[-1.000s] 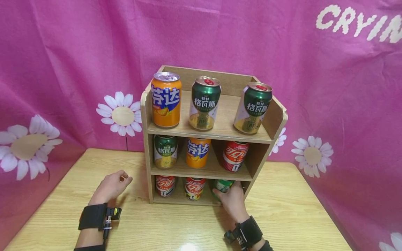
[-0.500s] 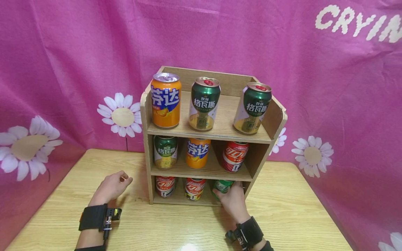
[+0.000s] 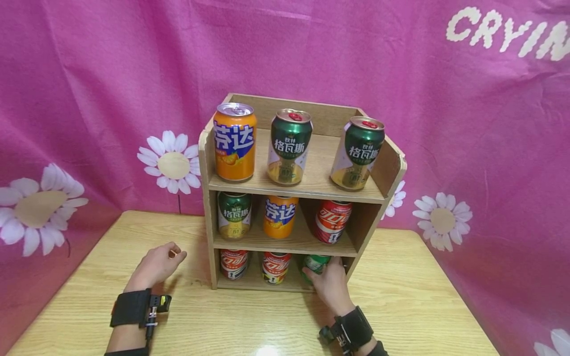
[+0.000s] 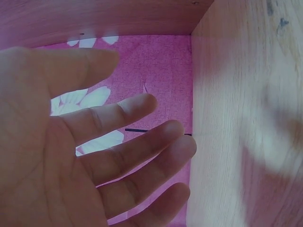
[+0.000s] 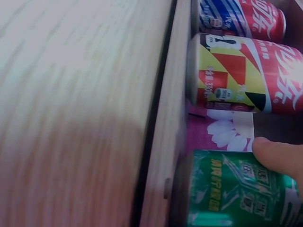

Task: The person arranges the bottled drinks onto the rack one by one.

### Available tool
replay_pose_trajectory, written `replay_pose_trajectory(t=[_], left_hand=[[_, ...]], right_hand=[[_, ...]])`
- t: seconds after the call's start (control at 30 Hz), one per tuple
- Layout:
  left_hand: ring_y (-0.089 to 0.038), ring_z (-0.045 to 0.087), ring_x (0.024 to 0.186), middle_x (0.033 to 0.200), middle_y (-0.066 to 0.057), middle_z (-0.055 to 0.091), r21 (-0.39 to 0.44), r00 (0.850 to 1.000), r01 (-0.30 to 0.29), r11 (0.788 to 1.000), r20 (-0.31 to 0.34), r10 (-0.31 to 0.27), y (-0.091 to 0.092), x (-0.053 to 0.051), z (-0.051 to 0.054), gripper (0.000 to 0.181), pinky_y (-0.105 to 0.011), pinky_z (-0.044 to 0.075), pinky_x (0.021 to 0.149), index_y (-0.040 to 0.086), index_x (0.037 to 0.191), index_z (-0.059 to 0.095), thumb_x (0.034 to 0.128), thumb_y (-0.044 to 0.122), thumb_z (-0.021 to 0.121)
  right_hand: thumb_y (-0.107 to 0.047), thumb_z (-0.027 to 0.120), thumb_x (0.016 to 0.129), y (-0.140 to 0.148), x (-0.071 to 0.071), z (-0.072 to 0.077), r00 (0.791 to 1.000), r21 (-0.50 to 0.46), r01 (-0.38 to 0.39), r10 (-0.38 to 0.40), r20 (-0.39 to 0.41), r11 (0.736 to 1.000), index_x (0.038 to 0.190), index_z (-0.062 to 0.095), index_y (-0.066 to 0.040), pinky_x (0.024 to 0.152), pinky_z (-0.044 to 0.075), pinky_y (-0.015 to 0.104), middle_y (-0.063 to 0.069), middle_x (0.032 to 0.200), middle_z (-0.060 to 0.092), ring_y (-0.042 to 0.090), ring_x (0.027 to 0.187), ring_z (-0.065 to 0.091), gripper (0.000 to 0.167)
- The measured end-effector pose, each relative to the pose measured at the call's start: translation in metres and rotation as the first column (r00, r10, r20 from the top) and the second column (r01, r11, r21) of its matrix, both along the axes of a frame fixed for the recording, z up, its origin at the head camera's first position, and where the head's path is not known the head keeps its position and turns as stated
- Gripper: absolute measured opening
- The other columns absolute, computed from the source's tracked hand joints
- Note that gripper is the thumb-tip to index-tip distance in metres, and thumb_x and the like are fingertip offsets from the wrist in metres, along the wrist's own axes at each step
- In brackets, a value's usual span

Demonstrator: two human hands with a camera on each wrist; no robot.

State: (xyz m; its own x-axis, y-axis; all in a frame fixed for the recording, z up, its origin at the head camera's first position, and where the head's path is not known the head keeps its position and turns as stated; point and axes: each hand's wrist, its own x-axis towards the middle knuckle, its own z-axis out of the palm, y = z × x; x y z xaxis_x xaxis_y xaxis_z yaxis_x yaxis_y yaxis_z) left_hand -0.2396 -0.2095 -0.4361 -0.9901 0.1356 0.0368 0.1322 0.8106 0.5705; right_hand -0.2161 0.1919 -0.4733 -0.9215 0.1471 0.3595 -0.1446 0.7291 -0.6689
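My right hand (image 3: 330,284) grips a green can (image 3: 315,264) in the right part of the bottom shelf. In the right wrist view the thumb (image 5: 279,156) lies against the side of the green can (image 5: 232,189); the other fingers are out of sight there. To the left of it stand two red cola cans, the middle one (image 3: 275,268) and the left one (image 3: 234,263). My left hand (image 3: 157,264) is left of the wooden rack (image 3: 285,244), holding nothing. Its fingers are loosely bent and apart in the left wrist view (image 4: 137,156).
On the middle shelf stand a green-and-gold can (image 3: 234,215), an orange can (image 3: 280,217) and a red can (image 3: 333,221). The top shelf bears another orange can (image 3: 234,143) and two more green-and-gold cans. A pink flowered cloth (image 3: 111,74) hangs behind the wooden table (image 3: 401,296).
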Motion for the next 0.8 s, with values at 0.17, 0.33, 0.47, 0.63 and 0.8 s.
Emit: replay_pose_trajectory(t=[0.17,0.33,0.47,0.63,0.8], left_hand=[[-0.037,0.060,0.089,0.101,-0.026,0.062,0.004,1.000,0.005,1.000,0.003,-0.005,0.0002,0.0002,-0.0006,0.031,-0.048,0.048,0.071,-0.003,0.105,0.059,0.0954,0.026,0.052],[-0.040,0.060,0.091,0.102,-0.027,0.062,-0.001,1.000,0.012,1.000,-0.004,-0.012,0.0011,0.0002,0.0008,0.033,-0.050,0.048,0.073,-0.005,0.106,0.058,0.0955,0.025,0.051],[-0.038,0.060,0.090,0.101,-0.026,0.062,0.006,0.999,0.030,1.000,-0.011,-0.030,0.0023,0.0014,0.0031,0.032,-0.049,0.048,0.073,-0.004,0.104,0.059,0.0950,0.025,0.051],[-0.037,0.060,0.088,0.101,-0.026,0.062,0.011,1.000,0.029,1.000,0.004,-0.030,0.0021,0.0023,0.0037,0.031,-0.048,0.048,0.070,-0.003,0.104,0.059,0.0952,0.025,0.051],[-0.038,0.060,0.090,0.101,-0.025,0.062,0.009,1.000,0.025,1.000,0.008,-0.025,0.0026,0.0026,0.0025,0.031,-0.048,0.048,0.072,-0.003,0.104,0.059,0.0954,0.026,0.051]], right_hand=[[-0.021,0.081,0.074,0.0043,-0.0011,0.0017,1.000,0.010,-0.016,0.015,0.009,1.000,0.131,0.032,0.006,0.082,0.049,0.048,0.024,0.109,0.056,0.036,0.098,0.060,0.080],[-0.019,0.080,0.075,0.0053,-0.0010,0.0032,0.999,-0.003,-0.025,0.025,0.035,1.000,0.133,0.030,0.006,0.085,0.048,0.047,0.024,0.112,0.056,0.036,0.102,0.059,0.081],[-0.020,0.080,0.075,0.0046,-0.0004,0.0038,0.998,-0.006,-0.013,0.013,0.055,1.000,0.132,0.030,0.007,0.084,0.049,0.046,0.024,0.109,0.057,0.035,0.100,0.059,0.080],[-0.021,0.080,0.075,0.0040,0.0006,0.0052,0.998,-0.001,0.001,-0.001,0.062,1.000,0.129,0.032,0.008,0.081,0.050,0.047,0.024,0.107,0.057,0.035,0.097,0.060,0.078],[-0.023,0.081,0.074,0.0029,0.0035,0.0057,0.999,0.017,-0.012,0.012,0.037,1.000,0.131,0.029,0.008,0.081,0.049,0.048,0.026,0.109,0.055,0.038,0.098,0.060,0.084]])
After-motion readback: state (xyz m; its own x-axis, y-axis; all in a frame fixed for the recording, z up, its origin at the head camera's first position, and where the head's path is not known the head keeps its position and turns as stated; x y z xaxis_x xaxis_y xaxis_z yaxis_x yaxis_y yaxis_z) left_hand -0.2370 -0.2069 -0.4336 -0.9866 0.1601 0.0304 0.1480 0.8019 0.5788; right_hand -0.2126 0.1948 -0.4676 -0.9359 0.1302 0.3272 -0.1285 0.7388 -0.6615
